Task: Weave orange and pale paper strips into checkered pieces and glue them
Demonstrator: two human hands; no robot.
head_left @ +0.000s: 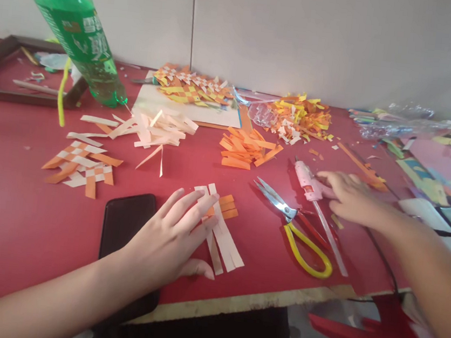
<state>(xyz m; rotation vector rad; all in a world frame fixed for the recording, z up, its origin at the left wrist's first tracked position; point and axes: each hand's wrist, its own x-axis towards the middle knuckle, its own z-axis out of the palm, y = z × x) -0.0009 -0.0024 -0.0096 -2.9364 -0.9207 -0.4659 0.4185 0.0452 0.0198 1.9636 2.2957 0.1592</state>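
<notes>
My left hand [182, 224] lies with its fingers spread over a small piece of woven paper strips. White strips [223, 239] run out from under it, and short orange strips [227, 206] cross on its right. My right hand [346, 196] is at the pink hot glue gun [308, 179], its fingers and thumb closed about the handle. A clear glue stick [331, 241] sticks out of the gun's back end. Scissors [288, 219] with yellow and red handles lie left of the gun, blades apart. A black phone [128, 220] is partly hidden beneath my left forearm.
Loose white strips [160, 129] and orange strips [248, 149] lie in piles farther back. Woven pieces [83, 163] rest at left. A tilted-looking green bottle [78, 33] stands by a dark frame [25, 97]. Yellow-orange paper shreds [302, 115] are near the wall. A cable [382, 257] runs at right.
</notes>
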